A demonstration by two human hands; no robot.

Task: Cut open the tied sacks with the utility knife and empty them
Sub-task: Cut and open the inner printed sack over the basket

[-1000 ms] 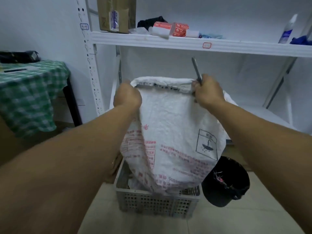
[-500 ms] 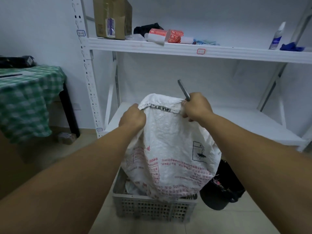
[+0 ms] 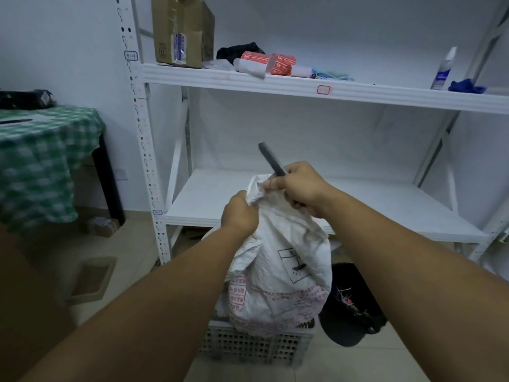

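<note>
A white woven sack [image 3: 283, 277] with red print and a black umbrella mark hangs upside down over a grey perforated crate [image 3: 256, 347] on the floor. My left hand [image 3: 240, 213] grips the sack's bunched upper edge. My right hand [image 3: 298, 188] pinches the same edge just to the right and also holds the dark utility knife [image 3: 271, 158], which sticks up and to the left out of the fist. The sack's lower end rests in the crate and hides what lies inside it.
A black bin [image 3: 352, 307] with scraps stands right of the crate. Behind is a white shelf rack [image 3: 303, 88] carrying a cardboard box [image 3: 181, 31], red-and-white rolls, a spray bottle [image 3: 443, 70] and blue cloth. A table with a green checked cloth [image 3: 46, 158] stands left.
Both hands have come down and closer together, gathering the sack's wide top edge into a bunch. The sack has sunk lower over the crate.
</note>
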